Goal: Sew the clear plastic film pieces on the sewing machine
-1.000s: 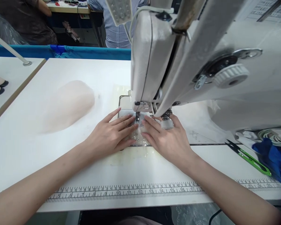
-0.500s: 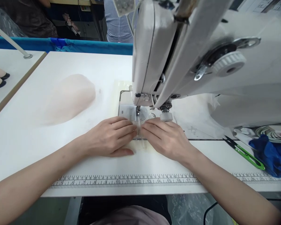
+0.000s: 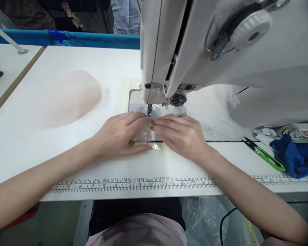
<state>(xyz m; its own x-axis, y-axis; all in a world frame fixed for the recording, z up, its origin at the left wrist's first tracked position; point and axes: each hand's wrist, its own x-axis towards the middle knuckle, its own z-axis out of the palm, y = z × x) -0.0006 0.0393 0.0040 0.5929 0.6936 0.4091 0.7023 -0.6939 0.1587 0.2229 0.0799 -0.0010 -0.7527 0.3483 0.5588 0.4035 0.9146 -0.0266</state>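
Note:
My left hand (image 3: 120,133) is over the sewing machine's metal bed, palm down. Its fingers reach right, and the thumb lies apart from them near the bed's front edge. From the other side my right hand (image 3: 182,135) comes in with its fingers pressed together and its thumb hidden. The fingertips of both hands meet just in front of the presser foot (image 3: 150,109). Whatever lies under or between them is too thin and covered to make out. Shiny clear tape (image 3: 156,148) shows on the table below the fingertips. The sewing machine (image 3: 164,51) rises above the hands.
A pale, sheer fabric piece (image 3: 77,97) lies on the left of the white table (image 3: 113,65). To the right are green thread snips (image 3: 265,155) and a blue cloth (image 3: 292,157). A printed ruler (image 3: 133,184) runs along the front edge. Someone in a striped top (image 3: 125,17) is beyond.
My fingertips have come together in front of the presser foot, covering the narrow whitish strip that showed between them. My left thumb has spread from its fingers. The view has tilted slightly downward.

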